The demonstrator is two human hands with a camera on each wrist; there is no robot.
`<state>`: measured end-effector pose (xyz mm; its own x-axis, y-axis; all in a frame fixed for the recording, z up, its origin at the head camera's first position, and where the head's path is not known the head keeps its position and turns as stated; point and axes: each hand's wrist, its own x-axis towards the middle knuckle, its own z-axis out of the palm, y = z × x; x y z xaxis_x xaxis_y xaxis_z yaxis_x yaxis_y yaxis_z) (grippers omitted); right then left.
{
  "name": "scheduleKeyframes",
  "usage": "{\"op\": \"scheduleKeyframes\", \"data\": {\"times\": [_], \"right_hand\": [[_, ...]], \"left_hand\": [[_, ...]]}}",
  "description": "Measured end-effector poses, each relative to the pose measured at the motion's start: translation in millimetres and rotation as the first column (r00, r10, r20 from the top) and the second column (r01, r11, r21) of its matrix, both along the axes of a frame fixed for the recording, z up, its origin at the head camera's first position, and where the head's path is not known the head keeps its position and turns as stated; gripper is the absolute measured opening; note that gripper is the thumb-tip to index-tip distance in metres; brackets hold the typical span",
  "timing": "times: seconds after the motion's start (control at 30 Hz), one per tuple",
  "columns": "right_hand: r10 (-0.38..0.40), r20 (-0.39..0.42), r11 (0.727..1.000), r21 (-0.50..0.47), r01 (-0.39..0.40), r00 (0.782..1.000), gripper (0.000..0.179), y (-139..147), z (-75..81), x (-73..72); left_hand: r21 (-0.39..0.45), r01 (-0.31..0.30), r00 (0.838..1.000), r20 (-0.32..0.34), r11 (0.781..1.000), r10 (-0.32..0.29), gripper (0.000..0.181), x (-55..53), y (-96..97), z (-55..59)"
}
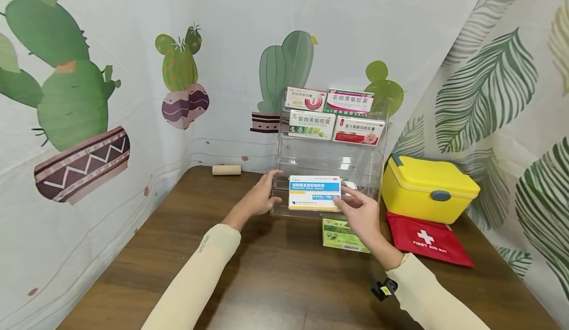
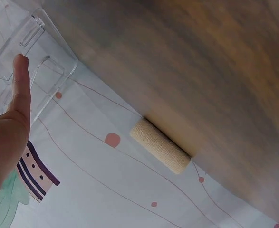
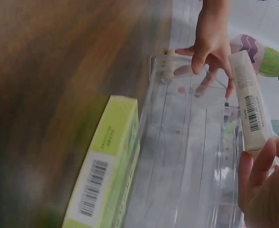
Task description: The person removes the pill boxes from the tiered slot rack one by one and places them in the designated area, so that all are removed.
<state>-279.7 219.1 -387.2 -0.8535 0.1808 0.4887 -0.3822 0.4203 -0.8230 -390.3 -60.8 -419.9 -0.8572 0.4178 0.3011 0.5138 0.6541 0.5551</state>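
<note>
A clear plastic tiered rack (image 1: 311, 153) stands at the back of the table, medicine boxes on its two upper tiers. My right hand (image 1: 363, 217) pinches a white-and-blue medicine box (image 1: 313, 191) by its right end, in front of the lower tiers. In the right wrist view, a narrow side of this medicine box (image 3: 249, 107) shows a barcode. My left hand (image 1: 257, 195) is at the rack's left side, fingers extended; whether it touches the rack is unclear. A green medicine box (image 1: 340, 236) lies before the rack, close below my right hand.
A yellow lidded case (image 1: 426, 191) sits right of the rack, with a red first aid pouch (image 1: 431, 246) in front of it. A beige bandage roll (image 1: 226, 170) lies at the table's back edge on the left. A printed curtain hangs behind.
</note>
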Motion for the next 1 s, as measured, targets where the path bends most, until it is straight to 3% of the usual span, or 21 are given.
{"op": "scheduleKeyframes", "data": {"times": [0.6,1.0], "right_hand": [[0.026,0.148,1.000,-0.021,-0.023,0.989,0.037,-3,-20.2,15.2],[0.066,0.231,0.998,-0.038,-0.059,0.971,0.036,-10,-30.7,18.9]], "left_hand": [[0.014,-0.012,1.000,0.005,1.000,0.012,0.084,1.5,1.0,1.6],[-0.028,-0.025,0.999,0.022,0.999,0.026,0.082,5.1,0.7,3.4]]}}
